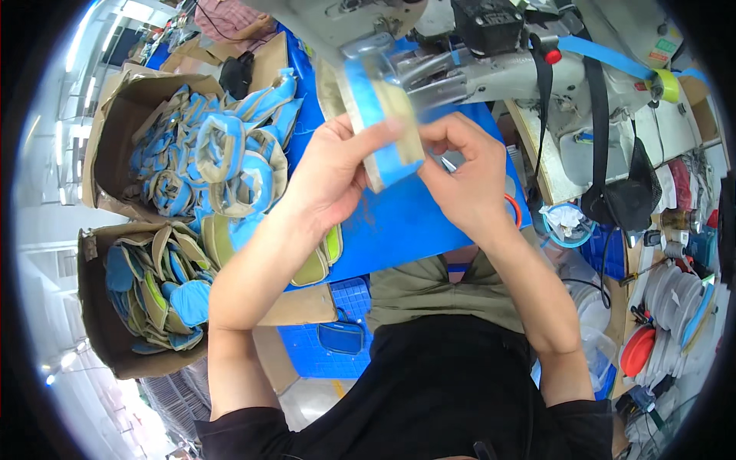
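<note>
A blue-and-beige fabric band point(389, 165), blurred at its upper end, hangs below the sewing machine head. Thumb and fingers of my left hand point(330, 169) pinch it from the left. My right hand point(471, 169) is closed with its fingertips at the band's right edge. Behind the right fingers shows a bit of shiny metal point(452, 160). An orange ring-shaped handle point(513, 210) sticks out past that wrist; whether the two belong to one tool, I cannot tell. The sewing machine point(491, 80) stretches across the top, over the blue tabletop point(399, 230).
Left of the table, a cardboard box point(107, 146) overflows with similar sewn bands point(221, 149). Below it, another box point(96, 307) holds flat fabric pieces point(165, 291). A blue tape point(606, 55) runs to the machine. Right, reels point(675, 307) crowd a shelf. Another person point(234, 19) sits far left.
</note>
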The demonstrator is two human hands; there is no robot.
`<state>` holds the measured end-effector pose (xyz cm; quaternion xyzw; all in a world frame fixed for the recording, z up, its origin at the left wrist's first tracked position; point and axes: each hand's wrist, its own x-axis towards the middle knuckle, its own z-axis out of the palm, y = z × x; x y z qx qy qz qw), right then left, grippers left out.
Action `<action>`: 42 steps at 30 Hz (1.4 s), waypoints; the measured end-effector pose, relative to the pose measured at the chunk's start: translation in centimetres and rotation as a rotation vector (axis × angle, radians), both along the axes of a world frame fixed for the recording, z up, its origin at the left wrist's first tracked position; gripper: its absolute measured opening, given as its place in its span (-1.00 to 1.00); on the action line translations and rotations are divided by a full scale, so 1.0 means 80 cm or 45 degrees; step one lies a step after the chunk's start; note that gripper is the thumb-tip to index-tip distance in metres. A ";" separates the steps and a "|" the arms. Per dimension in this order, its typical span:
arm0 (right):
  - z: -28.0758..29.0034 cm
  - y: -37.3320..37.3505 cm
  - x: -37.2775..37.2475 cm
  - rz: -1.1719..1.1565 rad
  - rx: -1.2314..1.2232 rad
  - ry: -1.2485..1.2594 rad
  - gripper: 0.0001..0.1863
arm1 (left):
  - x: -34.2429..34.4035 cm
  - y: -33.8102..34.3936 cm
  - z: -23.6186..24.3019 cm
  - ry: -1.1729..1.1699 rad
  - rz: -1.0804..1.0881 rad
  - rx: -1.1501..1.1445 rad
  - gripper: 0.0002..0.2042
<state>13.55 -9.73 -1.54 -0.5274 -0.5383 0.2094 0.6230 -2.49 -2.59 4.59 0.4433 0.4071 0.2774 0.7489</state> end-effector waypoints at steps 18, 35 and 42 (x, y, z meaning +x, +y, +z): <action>-0.009 0.032 -0.024 -0.122 0.115 0.333 -0.81 | -0.006 0.030 0.003 0.160 -0.027 0.599 -0.76; -0.036 0.036 -0.032 -0.187 0.152 0.274 -0.81 | 0.003 0.034 -0.012 0.076 -0.013 0.624 -0.72; -0.025 0.034 -0.027 0.005 -0.037 0.620 -0.79 | 0.008 0.045 -0.002 0.117 -0.012 0.553 -0.72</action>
